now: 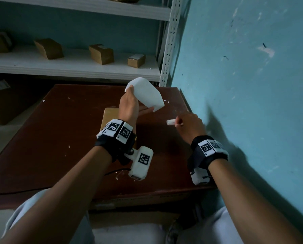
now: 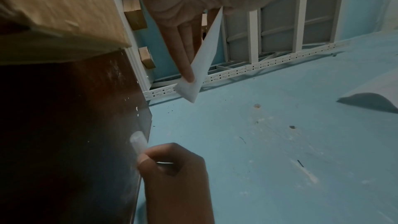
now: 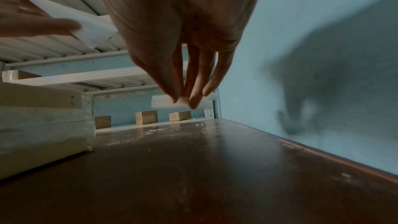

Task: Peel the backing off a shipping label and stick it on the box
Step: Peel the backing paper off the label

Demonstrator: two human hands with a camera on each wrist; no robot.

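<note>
Brown table [image 1: 59,138]: left hand [image 1: 128,106] holds label [image 1: 145,94]; right hand [image 1: 189,125] pinches backing [image 1: 170,122].

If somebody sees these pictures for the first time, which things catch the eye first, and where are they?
The curved white paper label, held up by the left hand above the dark brown wooden table, stands out first. Next comes the small rolled white paper strip, pinched by the right hand near the turquoise painted wall. A tan cardboard box lies under the left wrist.

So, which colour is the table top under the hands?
Dark reddish brown table top, with small white flecks; the head view shows it best.
</note>
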